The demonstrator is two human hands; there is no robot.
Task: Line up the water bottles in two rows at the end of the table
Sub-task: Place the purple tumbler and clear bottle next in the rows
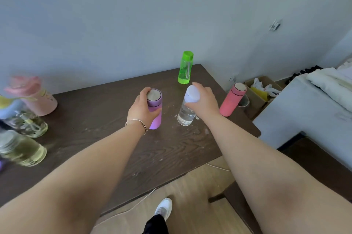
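Observation:
My left hand [142,108] grips a purple bottle [155,117] with a pale round lid, upright on the dark wooden table [95,115]. My right hand [203,100] is closed around the top of a clear bottle [185,114] with a white cap, standing just right of the purple one. A bright green bottle [185,67] stands upright near the table's far edge. A coral-pink bottle [232,99] stands at the right edge. At the far left are a pink-lidded bottle [36,96] and several clear glass bottles [24,150], blurred.
A grey wall runs behind the table. Right of the table, a cardboard box [261,90] with bags sits on the floor beside a bed [308,104] with white bedding. A white cable [133,205] and my shoe [163,208] are on the wooden floor below.

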